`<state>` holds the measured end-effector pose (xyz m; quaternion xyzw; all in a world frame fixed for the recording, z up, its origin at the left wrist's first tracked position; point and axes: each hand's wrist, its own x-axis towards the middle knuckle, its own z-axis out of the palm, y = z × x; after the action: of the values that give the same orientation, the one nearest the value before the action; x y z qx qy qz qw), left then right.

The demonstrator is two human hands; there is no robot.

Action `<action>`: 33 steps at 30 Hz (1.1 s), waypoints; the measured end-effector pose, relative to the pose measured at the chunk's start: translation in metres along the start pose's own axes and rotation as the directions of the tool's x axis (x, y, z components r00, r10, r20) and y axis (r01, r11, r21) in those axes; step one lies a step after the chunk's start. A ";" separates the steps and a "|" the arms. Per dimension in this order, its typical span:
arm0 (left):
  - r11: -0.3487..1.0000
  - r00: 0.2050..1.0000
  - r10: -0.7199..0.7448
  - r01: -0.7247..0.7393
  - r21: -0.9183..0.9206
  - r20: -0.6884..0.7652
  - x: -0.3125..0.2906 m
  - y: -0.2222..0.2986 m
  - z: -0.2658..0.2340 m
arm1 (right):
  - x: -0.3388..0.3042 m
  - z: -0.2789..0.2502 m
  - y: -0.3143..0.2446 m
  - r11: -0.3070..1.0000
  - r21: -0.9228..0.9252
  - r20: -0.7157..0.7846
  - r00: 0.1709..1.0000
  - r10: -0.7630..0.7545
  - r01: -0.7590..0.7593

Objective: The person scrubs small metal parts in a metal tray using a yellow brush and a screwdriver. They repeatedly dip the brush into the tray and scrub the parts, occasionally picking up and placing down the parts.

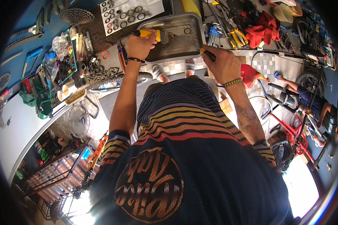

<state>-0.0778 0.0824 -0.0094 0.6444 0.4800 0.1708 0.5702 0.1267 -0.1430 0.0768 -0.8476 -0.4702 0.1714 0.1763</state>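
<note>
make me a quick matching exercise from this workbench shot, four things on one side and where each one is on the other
Things:
1. yellow-handled tool
2. red rag
3. metal tray
4. cassette sprocket

Places:
a. far left of the bench, on the blue top
b. in the left hand
c. right of the tray, among the pliers
d. between the two hands

Pairs: 1-b, 2-c, 3-d, 4-a

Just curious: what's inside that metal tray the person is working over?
The metal tray holds a small ring and a grimy part by the left hand; the hands hide its near edge.
</note>
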 end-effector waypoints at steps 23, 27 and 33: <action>0.961 0.988 -0.148 0.133 -0.243 -0.044 -0.013 -0.026 -0.027 | 0.012 0.013 -0.022 0.992 -0.066 -0.010 0.994 -0.107 0.106; 0.983 0.995 -0.063 0.048 -0.177 -0.081 -0.017 -0.014 -0.026 | 0.011 0.012 -0.022 0.996 -0.055 0.018 0.998 -0.068 0.068; 0.981 0.983 0.173 -0.167 0.102 -0.063 -0.022 0.008 0.008 | 0.003 0.011 -0.014 1.000 0.004 0.074 0.997 -0.011 0.011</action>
<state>-0.0785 0.0608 0.0025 0.7033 0.4509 0.2184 0.5043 0.1124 -0.1322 0.0736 -0.8377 -0.4808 0.2026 0.1611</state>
